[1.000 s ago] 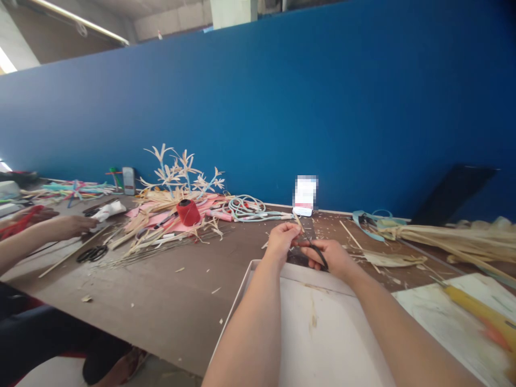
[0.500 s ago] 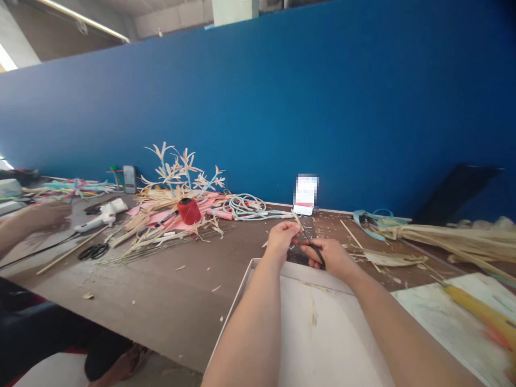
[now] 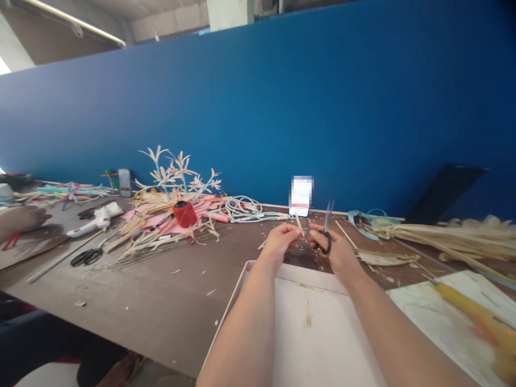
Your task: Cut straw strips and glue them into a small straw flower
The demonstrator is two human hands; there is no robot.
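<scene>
My left hand (image 3: pixel 284 240) is closed in a pinch on a small pale strip (image 3: pixel 299 221), which looks like dried husk and points upward from the fingertips. Just to its right, my right hand (image 3: pixel 331 246) grips black-handled scissors (image 3: pixel 327 236), their blades tilted up and away from the strip. A small gap separates the two hands. Below my wrists lies a white shallow box or lid (image 3: pixel 310 328) with a few pale scraps on it. Behind the hands, a phone (image 3: pixel 301 196) with a lit, blurred screen leans against the blue wall.
Left of me are a red thread spool (image 3: pixel 184 214), husk flowers (image 3: pixel 181 166), black scissors (image 3: pixel 86 256) and a white glue gun (image 3: pixel 94 221). A co-worker's hand (image 3: pixel 30 221) is at far left. On the right are a husk bundle (image 3: pixel 439 239) and a yellow tool (image 3: pixel 471 303).
The scissors have swung from beside the strip to upright, blades now pointing up. My right hand has shifted slightly away from my left. The co-worker's hand has moved left.
</scene>
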